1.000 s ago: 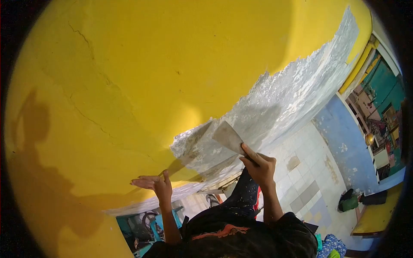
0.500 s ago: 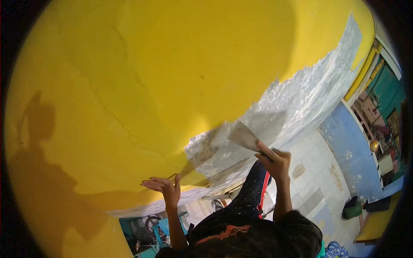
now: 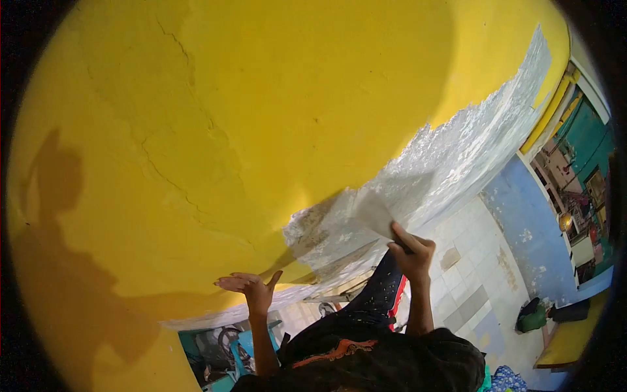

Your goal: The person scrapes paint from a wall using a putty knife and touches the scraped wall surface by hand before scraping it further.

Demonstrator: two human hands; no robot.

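Head view: the right hand [image 3: 414, 255] has its grip closed round one scraper [image 3: 373, 217], blurred and partly hidden by that hand, before one large peeled patch [image 3: 473, 137], contact unclear; the left hand [image 3: 253, 291], grip spread wide, is near the yellow wall [image 3: 281, 85].

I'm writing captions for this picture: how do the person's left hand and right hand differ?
The left hand looks empty, while the right hand grips a scraper. The left hand is open with its thumb spread; the right hand is curled around the tool. The left hand shows mostly against the yellow wall, the right hand partly against the pale tiled floor. Both are bare.
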